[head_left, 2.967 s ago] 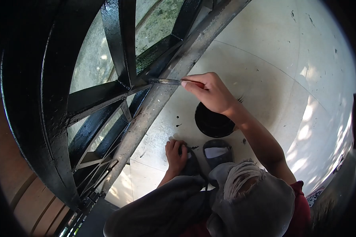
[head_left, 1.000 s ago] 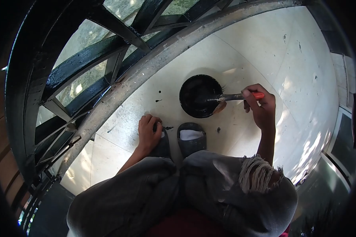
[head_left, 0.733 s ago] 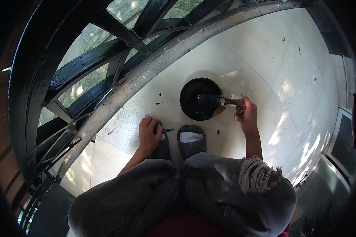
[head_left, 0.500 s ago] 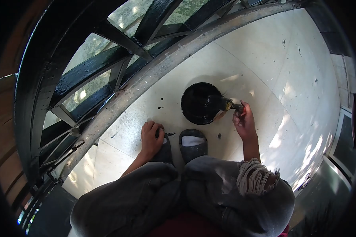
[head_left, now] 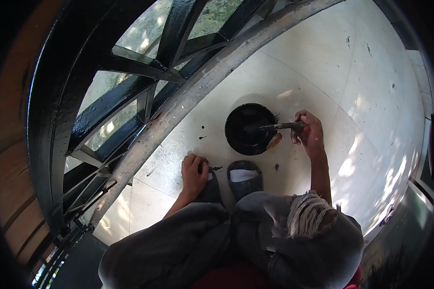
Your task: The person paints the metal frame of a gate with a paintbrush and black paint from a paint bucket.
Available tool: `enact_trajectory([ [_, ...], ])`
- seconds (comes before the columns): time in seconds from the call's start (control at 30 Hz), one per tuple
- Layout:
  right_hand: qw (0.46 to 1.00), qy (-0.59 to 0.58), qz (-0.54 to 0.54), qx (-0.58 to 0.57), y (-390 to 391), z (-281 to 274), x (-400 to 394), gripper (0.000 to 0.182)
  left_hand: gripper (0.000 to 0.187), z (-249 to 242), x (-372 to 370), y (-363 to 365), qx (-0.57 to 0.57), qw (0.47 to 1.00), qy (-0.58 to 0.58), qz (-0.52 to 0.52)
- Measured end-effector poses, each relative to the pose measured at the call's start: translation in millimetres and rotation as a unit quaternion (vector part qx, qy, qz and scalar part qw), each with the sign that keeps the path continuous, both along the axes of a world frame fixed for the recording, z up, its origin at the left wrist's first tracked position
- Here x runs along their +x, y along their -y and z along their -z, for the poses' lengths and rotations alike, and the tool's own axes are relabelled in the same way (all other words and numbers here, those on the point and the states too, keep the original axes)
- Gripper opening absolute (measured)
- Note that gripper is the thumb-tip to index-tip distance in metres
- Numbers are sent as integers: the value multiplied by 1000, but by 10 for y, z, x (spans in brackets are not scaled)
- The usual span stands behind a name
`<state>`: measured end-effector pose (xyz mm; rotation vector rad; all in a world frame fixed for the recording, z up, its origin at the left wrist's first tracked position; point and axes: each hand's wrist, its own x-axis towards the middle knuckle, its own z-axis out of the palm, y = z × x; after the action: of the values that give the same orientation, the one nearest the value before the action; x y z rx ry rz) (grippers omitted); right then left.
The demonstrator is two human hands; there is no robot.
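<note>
My right hand grips the handle of a paintbrush, fingers wrapped round its end. The brush's far end reaches over the rim into a round black container of dark paint, and its bristles are lost against the black. My left hand is low beside my left foot, fingers curled and thumb bent in, at the toe of a dark slipper. Something dark shows between thumb and fingers; I cannot tell what it is.
A black-painted metal gate rises on the left behind a worn rail. Dark paint spots mark the pale tiled floor. My right slipper is just below the container. A brown piece lies against the container's side.
The brush has turned in my right hand, its narrow edge now facing up, still over the container. My left hand stays by the slipper. The whole view has shifted slightly.
</note>
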<state>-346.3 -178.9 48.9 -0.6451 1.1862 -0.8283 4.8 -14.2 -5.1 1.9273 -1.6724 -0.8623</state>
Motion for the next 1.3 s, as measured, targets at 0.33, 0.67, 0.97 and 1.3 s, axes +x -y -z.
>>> enact_trajectory([
  [0.33, 999, 32, 7, 10, -47, 31, -55, 33, 8, 6, -7, -4, 16, 1000, 6, 2],
  [0.67, 975, 197, 55, 82, 160, 195, 63, 40, 9, -3, -25, 8, 10, 1000, 12, 0],
  [0.97, 961, 257, -57, -82, 895, -19, 920, 47, 9, -2, -20, 1, 40, 999, 11, 7],
  [1.3, 976, 200, -47, -69, 956, 198, 1387, 35, 11, 8, -8, 5, 59, 998, 20, 13],
])
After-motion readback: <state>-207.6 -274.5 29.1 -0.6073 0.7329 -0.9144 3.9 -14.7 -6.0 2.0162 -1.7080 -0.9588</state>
